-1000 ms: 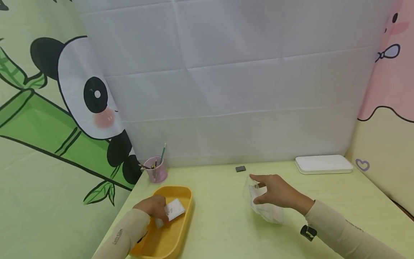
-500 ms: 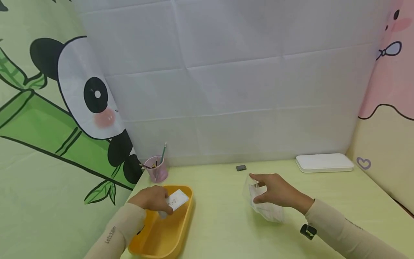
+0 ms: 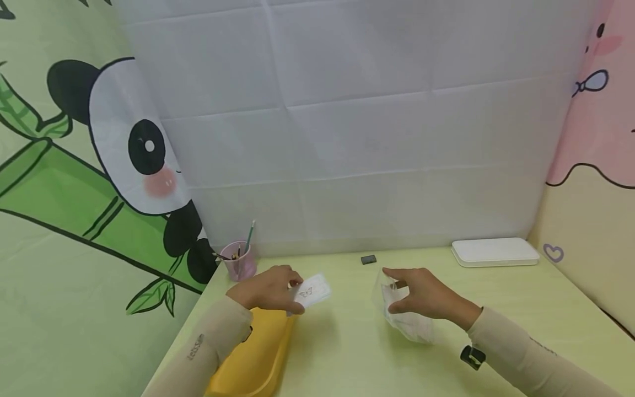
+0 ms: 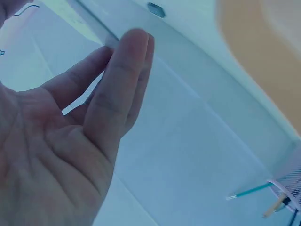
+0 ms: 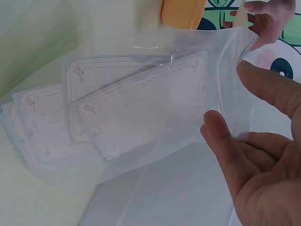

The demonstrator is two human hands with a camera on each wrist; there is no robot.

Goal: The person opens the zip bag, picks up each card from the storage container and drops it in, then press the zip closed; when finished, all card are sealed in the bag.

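Note:
My left hand [image 3: 268, 289] pinches a small white card [image 3: 312, 291] with a butterfly printed on it, above the right edge of the yellow tray [image 3: 286, 344]. Whether it is one card or a stack, I cannot tell. My right hand [image 3: 426, 292] holds a clear zip bag [image 3: 414, 325] by its mouth, between thumb and fingers. In the right wrist view several cards [image 5: 146, 108] with ornate borders and ruled lines lie overlapped inside the bag. The left wrist view shows the left palm [image 4: 51, 150]; the card is hidden there.
Behind the tray stands a pink mesh cup [image 3: 240, 267] with pencils. A small dark block [image 3: 369, 259] lies near the back edge, and a flat white box [image 3: 495, 252] sits at the back right. A white cloth [image 3: 347, 138] hangs behind the table.
My left hand has lifted the card out of the yellow tray and carried it rightward, toward the bag. The right hand and the bag have stayed in place.

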